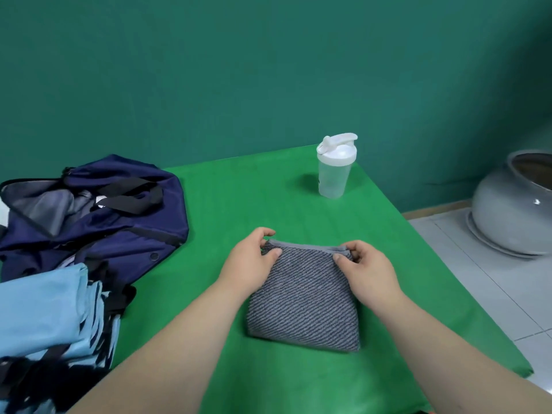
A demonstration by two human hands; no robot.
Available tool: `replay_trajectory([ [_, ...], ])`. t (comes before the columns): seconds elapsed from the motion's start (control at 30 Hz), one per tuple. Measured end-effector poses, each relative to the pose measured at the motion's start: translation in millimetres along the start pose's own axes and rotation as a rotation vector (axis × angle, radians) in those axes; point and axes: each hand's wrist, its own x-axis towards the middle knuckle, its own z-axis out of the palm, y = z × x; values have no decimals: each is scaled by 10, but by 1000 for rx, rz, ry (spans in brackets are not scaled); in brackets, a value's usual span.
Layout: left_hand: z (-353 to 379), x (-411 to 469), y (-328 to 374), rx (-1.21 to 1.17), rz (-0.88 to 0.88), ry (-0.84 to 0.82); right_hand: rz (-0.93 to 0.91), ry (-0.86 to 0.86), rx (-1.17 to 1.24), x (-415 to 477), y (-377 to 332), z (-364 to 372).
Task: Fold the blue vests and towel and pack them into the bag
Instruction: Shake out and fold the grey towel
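Where the towel (303,297) sits: folded into a grey striped square, middle of the green table (268,189)
Left hand (254,261): pinching the towel's far left corner
Right hand (366,270): pinching the far right corner, same deal
Bag (119,228): navy, open, far left
Vests (50,309): light blue pile at the left edge, right up against the bag

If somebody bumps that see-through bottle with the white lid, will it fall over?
Probably, yes. The shaker bottle looks empty, so it is likely light. It stands upright and is tall, narrower at the base than at its white lid, so a bump up high may tip it. Being round, it could then roll on the green table cover.
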Motion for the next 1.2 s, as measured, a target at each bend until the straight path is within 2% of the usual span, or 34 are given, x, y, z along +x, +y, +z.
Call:
replay_trajectory([
  [0.13,184,202,-192,55,-20,3,-26,-39,-229,277,125,106],
  [0.27,146,59,-338,-114,-16,113,-44,56,-170,129,123,23],
  [0.37,57,-309,-435,-182,49,9,-94,-7,-115,-295,73,-8],
  [0.47,206,-625,-500,11,84,-146,-110,-186,-247,-707,35,146],
  [0.57,403,-720,-379,167,57,-135,-147,-263,-492,-777,68,262],
  [0.7,510,-613,-58,198,26,-142,-173,-233,-586,-467,160,67],
  [0.93,996,-22,479,284,64,-191,-210,-296,-710,501,464,-587],
  [1.2,1476,533,977,316,17,-153,-241,-346,-843,1385,658,-1046],
])
